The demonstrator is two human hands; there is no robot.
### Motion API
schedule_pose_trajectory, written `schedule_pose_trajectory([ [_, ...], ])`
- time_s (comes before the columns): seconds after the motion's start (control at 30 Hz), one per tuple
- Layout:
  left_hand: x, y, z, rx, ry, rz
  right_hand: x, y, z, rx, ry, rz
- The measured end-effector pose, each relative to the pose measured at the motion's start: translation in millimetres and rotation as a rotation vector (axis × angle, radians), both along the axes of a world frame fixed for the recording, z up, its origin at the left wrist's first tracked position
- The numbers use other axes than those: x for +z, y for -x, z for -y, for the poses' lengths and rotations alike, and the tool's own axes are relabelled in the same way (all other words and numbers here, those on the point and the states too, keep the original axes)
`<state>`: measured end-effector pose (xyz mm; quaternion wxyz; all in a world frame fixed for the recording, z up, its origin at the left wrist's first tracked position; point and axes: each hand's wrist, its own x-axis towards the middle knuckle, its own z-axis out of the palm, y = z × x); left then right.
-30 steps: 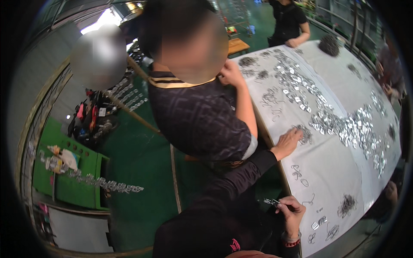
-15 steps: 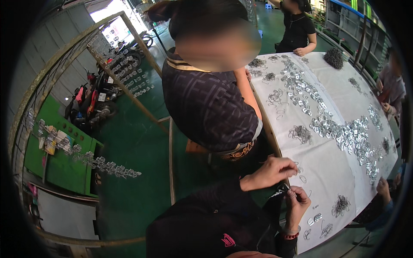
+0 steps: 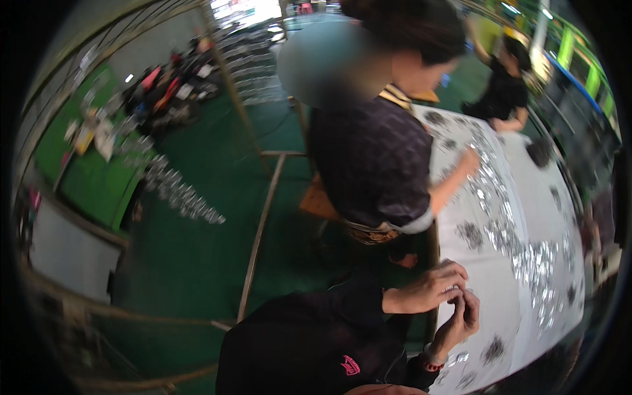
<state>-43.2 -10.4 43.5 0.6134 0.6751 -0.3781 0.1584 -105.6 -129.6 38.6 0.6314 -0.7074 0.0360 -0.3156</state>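
While my left hand [image 3: 431, 289] and right hand [image 3: 464, 316] meet over the near edge of the bench [image 3: 520, 329], both close their fingertips on one small metal piece [image 3: 455, 294] held between them; its exact shape is too small and blurred to tell. The left grip pinches it from above, and the right grip comes up from below, fingers curled, with a band at the wrist. Just beyond the grip, on the white bench cover, lie dark clusters of small parts [image 3: 471, 234] and a long bright drift of shiny metal pieces [image 3: 520, 243] running away from me. Below the grip, near my right wrist, more small parts [image 3: 494, 349] lie apart from it. To the left of the grip, a co-worker [image 3: 375, 158] in a dark patterned top stands against the bench, one hand [image 3: 469, 161] reaching onto the shiny pieces well beyond my hands. Farther off, another person [image 3: 503, 92] in black leans at the far end.
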Motion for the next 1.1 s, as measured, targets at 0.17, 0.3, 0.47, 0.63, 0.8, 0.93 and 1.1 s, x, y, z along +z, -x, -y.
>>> schedule_pose_trajectory([
  [0.17,41,-2,-22,-0.089,0.093,-0.086,22,-18,1,0.142,0.045,0.152],
  [0.3,121,0,-65,-0.016,0.26,0.152,53,-47,19,0.259,-0.111,0.24],
  [0.47,225,19,-141,0.246,0.362,0.512,-8,-108,17,0.48,0.147,-0.004],
  [0.63,277,58,-215,0.524,0.332,0.556,-158,-165,20,0.866,0.909,-0.206],
  [0.8,278,99,-286,0.899,0.135,0.552,-223,-173,46,0.888,1.036,-0.435],
  [0.93,280,123,-343,1.108,0.185,0.515,-224,-168,50,0.911,1.114,-0.348],
  [1.1,288,150,-429,1.405,0.3,0.431,-222,-166,52,0.862,1.001,-0.365],
])
